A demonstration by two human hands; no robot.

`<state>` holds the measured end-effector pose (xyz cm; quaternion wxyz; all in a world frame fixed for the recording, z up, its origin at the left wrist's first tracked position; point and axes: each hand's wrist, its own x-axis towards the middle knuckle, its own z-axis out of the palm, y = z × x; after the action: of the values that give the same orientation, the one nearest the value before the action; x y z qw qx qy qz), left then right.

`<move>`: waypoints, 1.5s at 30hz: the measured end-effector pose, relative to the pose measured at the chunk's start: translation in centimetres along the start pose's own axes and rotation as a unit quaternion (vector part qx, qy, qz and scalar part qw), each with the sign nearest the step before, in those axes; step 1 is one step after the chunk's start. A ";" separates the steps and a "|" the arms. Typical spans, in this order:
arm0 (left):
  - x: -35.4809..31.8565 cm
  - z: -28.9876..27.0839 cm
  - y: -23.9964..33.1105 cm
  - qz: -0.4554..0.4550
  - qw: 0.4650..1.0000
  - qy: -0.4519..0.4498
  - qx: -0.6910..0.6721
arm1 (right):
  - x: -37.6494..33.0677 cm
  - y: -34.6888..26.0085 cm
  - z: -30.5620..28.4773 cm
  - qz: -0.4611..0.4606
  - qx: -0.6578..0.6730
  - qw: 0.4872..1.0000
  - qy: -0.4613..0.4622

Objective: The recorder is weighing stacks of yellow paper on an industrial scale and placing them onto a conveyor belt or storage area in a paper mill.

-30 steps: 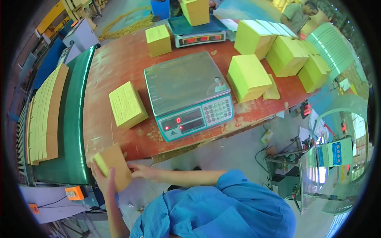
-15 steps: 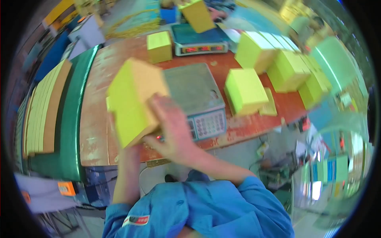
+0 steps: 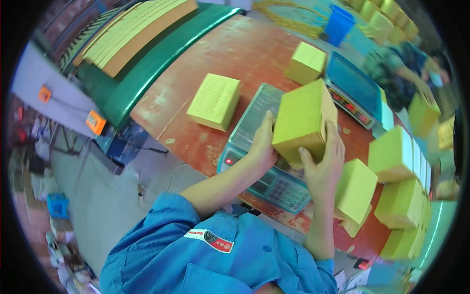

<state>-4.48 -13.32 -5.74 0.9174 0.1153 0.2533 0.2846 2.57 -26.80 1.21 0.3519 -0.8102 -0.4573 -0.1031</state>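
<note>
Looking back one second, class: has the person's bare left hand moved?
Yes. Judged against the teal-rimmed weighing scale, the bare left hand has moved rightward and forward, from near the green conveyor belt to the scale.

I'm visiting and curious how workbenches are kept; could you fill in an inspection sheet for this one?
Surface: scuffed red tabletop.
Job's things: yellow papery-looking rectangular block held over a teal plastic-looking boxy scale; contact unclear.
Clutter: yellow papery-looking rectangular blocks grouped at right.
Fingers: left-hand fingers and right-hand fingers hold the block between them.
Cables: thin pale cord curving beside the tabletop's edge.
Surroundings: glossy green conveyor belt at left; another person, upper right.
</note>
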 end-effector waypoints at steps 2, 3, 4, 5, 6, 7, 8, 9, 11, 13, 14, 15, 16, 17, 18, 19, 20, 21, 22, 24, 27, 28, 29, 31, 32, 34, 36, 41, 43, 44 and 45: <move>0.0 -3.7 2.3 0.166 0.951 0.004 0.261 | -0.5 -0.1 0.9 -0.028 -0.004 1.000 -0.009; -0.6 -3.8 4.3 0.295 0.883 0.011 0.366 | -0.9 -0.4 0.7 -0.034 -0.036 0.999 -0.008; -1.3 -4.5 7.4 0.420 0.781 0.027 0.461 | -0.9 -0.9 1.6 -0.036 -0.028 0.999 -0.012; -1.5 -5.2 10.7 0.476 0.656 0.076 0.581 | -0.9 -1.8 2.2 -0.046 -0.048 0.998 -0.021; -1.3 -5.7 13.0 0.513 0.511 0.119 0.679 | -1.0 -2.6 2.6 -0.057 -0.072 0.995 -0.030; -0.9 -5.9 13.9 0.514 0.515 0.123 0.675 | -1.2 -3.2 3.0 -0.052 -0.078 0.995 -0.039; -0.4 -6.1 14.2 0.461 0.406 0.157 0.773 | -1.4 -3.8 3.1 -0.058 -0.084 0.994 -0.042; 0.3 -6.4 14.5 0.396 0.287 0.186 0.852 | -1.4 -4.4 3.3 -0.049 -0.102 0.993 -0.046; 1.1 -7.7 14.9 0.337 0.300 0.175 0.875 | -1.6 -5.3 3.4 -0.049 -0.126 0.989 -0.052; 1.3 -8.6 15.1 0.287 0.299 0.150 0.898 | -1.9 -6.1 3.1 -0.034 -0.135 0.987 -0.079; 1.3 -8.9 15.9 0.287 0.308 0.148 0.895 | -1.6 -7.2 3.1 -0.037 -0.144 0.986 -0.081; 0.6 -9.2 16.9 0.288 0.293 0.089 0.907 | -1.8 -8.7 2.7 -0.039 -0.130 0.989 -0.050; 0.0 -9.8 17.8 0.287 0.276 0.028 0.917 | -2.1 -10.2 2.3 -0.040 -0.114 0.992 -0.020; -0.7 -11.0 18.7 0.304 0.271 -0.017 0.913 | -2.1 -11.9 2.5 -0.070 -0.083 0.994 -0.002; -1.6 -11.5 20.0 0.303 0.273 -0.027 0.913 | -2.2 -13.7 2.8 -0.063 -0.089 0.994 0.000; -2.8 -12.0 21.8 0.293 0.250 -0.144 0.912 | -2.2 -15.3 3.6 -0.082 -0.042 0.995 -0.030; -4.0 -12.7 23.6 0.278 0.223 -0.258 0.898 | -2.1 -16.7 4.5 -0.100 0.007 0.993 -0.059; -5.4 -14.0 25.5 0.288 0.218 -0.311 0.879 | -1.8 -17.7 6.0 -0.093 0.009 0.994 -0.060; -6.6 -14.8 27.1 0.281 0.218 -0.314 0.880 | -1.3 -18.5 8.2 -0.107 0.044 0.989 -0.090; -8.3 -15.4 29.7 0.316 0.160 -0.380 0.855 | -0.4 -19.1 12.3 -0.112 0.081 0.983 -0.117; -9.1 -17.1 30.4 0.356 0.181 -0.303 0.865 | 0.1 -17.8 18.4 -0.078 0.129 0.974 -0.169; -9.3 -18.0 30.1 0.393 0.187 -0.235 0.869 | 0.0 -16.7 19.9 -0.046 0.116 0.967 -0.223; -9.9 -18.9 30.1 0.447 0.289 -0.165 0.830 | -0.3 -16.2 20.7 -0.015 0.102 0.956 -0.276; -11.2 -24.8 29.2 0.380 0.551 -0.030 0.742 | -0.6 -16.9 21.1 0.021 0.095 0.952 -0.291; -11.6 -27.3 28.1 0.277 0.763 0.098 0.576 | -0.9 -17.0 20.7 0.063 0.078 0.949 -0.300; -13.4 -29.4 26.1 0.130 0.883 0.078 0.445 | -1.9 -18.0 20.9 0.062 0.073 0.951 -0.295; -13.9 -29.0 24.0 0.051 0.941 0.111 0.315 | -2.8 -19.3 20.6 0.060 0.064 0.954 -0.285; -13.3 -28.4 23.6 -0.040 0.989 0.013 0.139 | -7.0 -22.5 20.5 0.067 0.035 0.966 -0.248; -14.7 -25.7 24.0 -0.037 0.978 0.000 0.207 | -8.8 -22.7 20.2 0.070 0.024 0.972 -0.223; -15.1 -24.4 24.1 -0.025 0.962 -0.009 0.272 | -8.9 -22.6 20.1 0.080 0.020 0.973 -0.214; -15.6 -23.1 24.0 -0.022 0.960 0.001 0.280 | -9.3 -22.6 19.7 0.082 0.030 0.973 -0.215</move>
<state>-38.92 -1.30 -10.53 0.8541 0.3618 0.3262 0.1823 -24.12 -12.36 -7.00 0.2770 -0.8373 -0.4567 0.1165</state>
